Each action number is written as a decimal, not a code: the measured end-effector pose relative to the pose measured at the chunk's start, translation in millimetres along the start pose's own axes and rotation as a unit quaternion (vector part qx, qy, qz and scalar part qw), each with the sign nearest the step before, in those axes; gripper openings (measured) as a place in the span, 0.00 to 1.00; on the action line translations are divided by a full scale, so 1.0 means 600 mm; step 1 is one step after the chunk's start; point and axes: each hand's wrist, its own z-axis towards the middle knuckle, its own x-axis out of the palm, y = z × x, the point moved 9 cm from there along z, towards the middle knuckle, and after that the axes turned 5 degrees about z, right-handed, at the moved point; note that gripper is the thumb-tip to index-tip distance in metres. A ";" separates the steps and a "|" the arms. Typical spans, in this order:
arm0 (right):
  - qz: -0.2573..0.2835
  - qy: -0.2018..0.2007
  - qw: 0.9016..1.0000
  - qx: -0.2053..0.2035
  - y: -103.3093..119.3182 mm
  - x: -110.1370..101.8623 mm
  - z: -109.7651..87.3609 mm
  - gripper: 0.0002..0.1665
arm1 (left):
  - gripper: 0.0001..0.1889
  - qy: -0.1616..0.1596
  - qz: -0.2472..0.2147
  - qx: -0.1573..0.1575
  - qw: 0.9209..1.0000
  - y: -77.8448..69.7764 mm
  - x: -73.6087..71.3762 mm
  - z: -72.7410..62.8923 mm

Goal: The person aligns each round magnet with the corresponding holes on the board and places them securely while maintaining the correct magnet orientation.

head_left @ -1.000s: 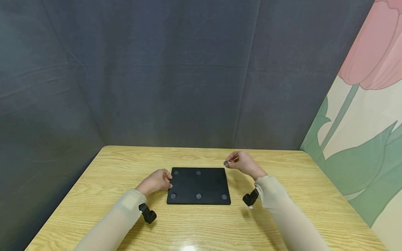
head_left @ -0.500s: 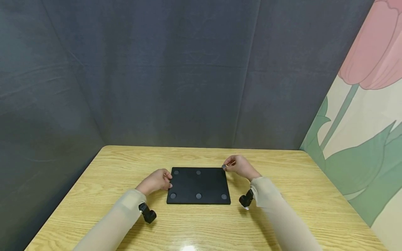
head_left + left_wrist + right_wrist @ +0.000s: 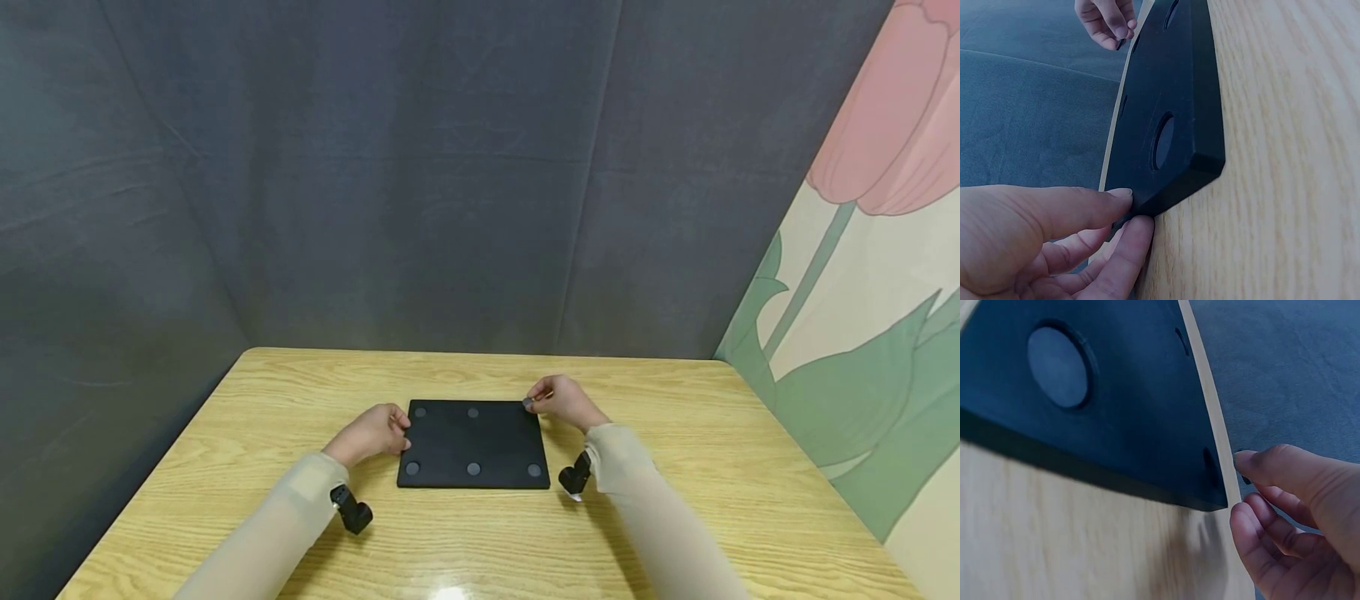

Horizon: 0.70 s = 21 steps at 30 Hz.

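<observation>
A flat black rectangular board point(image 3: 480, 437) lies on the table with round grey discs set into it, such as the near-left disc point(image 3: 412, 469) and the near-middle disc point(image 3: 474, 469). My left hand point(image 3: 377, 430) pinches the board's left edge, thumb on top and fingers against the side in the left wrist view. My right hand point(image 3: 567, 403) holds a small grey disc point(image 3: 527, 404) between thumb and fingertip, over the far-right corner of the board. In the right wrist view a dark round recess point(image 3: 1210, 467) shows at that corner, and the held disc is mostly hidden by the thumb.
The wooden table point(image 3: 465, 542) carries the board near its middle. Behind it hangs a dark grey-blue curtain point(image 3: 420, 183), which also covers the left side. On the right stands a wall panel point(image 3: 855, 333) painted with a pink tulip and green leaves.
My right hand has moved left and slightly toward me, bringing the disc from beyond the board's far-right corner to over it. The left hand and the board have stayed in place.
</observation>
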 end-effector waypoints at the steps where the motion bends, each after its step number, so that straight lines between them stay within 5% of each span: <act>1: 0.002 0.001 1.000 0.002 -0.001 0.002 0.001 0.07 | 0.15 0.000 -0.002 -0.001 1.000 0.000 0.000 0.000; 21: 0.012 0.006 0.999 0.030 -0.015 0.013 0.003 0.07 | 0.15 0.003 0.000 -0.004 1.000 0.001 0.001 0.001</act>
